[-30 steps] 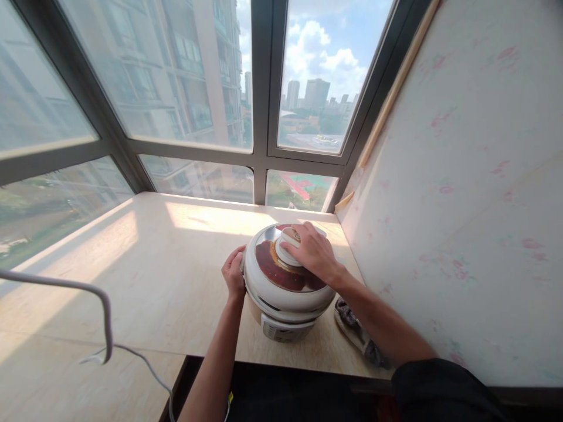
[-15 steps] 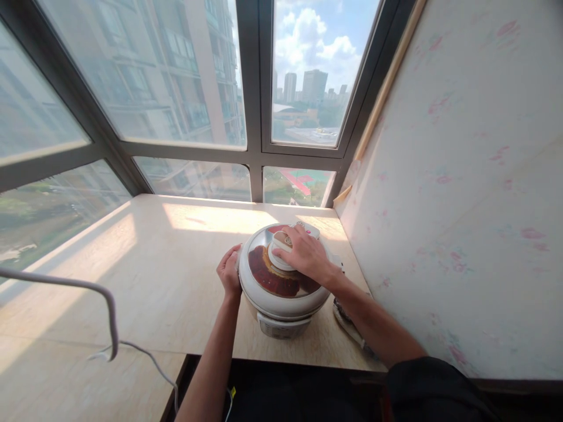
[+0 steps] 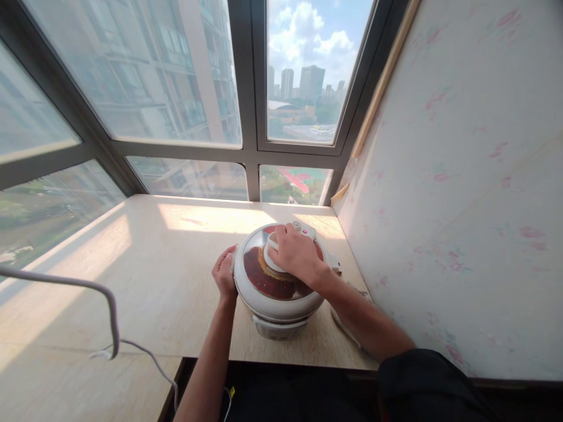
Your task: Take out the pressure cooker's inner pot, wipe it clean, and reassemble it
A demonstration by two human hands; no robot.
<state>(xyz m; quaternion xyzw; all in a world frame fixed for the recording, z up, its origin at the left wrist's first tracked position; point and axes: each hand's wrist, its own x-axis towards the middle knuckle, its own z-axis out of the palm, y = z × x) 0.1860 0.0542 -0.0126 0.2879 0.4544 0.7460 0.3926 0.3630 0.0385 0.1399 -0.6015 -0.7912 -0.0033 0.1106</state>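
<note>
A white electric cooker (image 3: 278, 298) with a round dark-red and white lid stands on the pale counter (image 3: 167, 275) near the right wall. My right hand (image 3: 295, 255) is closed over the white handle on top of the lid. My left hand (image 3: 223, 274) grips the cooker's left side at the rim, fingers curled against it. The control panel faces me at the bottom front.
A large corner window runs behind and to the left of the counter. A papered wall (image 3: 461, 193) stands close on the right. A grey cable (image 3: 105, 310) loops over the counter's near left. Something dark lies beside the cooker's right base (image 3: 347, 325).
The cooker's lid handle has turned a little under my right hand. The view has shifted slightly, so the cooker sits a little higher and further left in the picture.
</note>
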